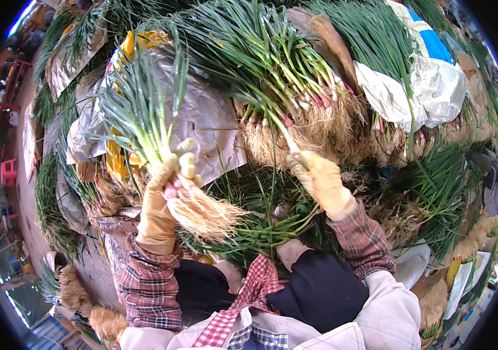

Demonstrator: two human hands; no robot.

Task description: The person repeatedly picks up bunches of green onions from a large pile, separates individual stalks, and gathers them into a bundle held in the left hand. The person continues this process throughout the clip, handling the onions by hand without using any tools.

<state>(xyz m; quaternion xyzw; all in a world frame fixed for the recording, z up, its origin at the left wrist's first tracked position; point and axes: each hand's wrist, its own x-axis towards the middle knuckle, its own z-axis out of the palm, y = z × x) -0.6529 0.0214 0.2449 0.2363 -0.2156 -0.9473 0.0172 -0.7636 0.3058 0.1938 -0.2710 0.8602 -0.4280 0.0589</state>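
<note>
My left hand (pixel 168 183), in a yellowish glove, is closed around a bunch of green onions (pixel 144 118). Their leaves point up and away, and the pale roots (pixel 205 214) hang out below my fist to the right. In its own glove, my right hand (pixel 319 177) grips the white root end of a green onion stalk (pixel 288 133). That stalk's leaves run up into a large pile of green onions (pixel 249 52) with pink and white bulbs and long tan roots. My right fingertips are partly hidden behind the glove's back.
A silvery plastic sheet (pixel 205 118) lies beneath the left bunch. White sacking (pixel 432 87) covers more onions at the right. Loose green leaves (pixel 253 232) litter the ground between my legs, and another heap of leaves (pixel 437 192) lies to the right. A red plastic stool (pixel 8 172) stands far left.
</note>
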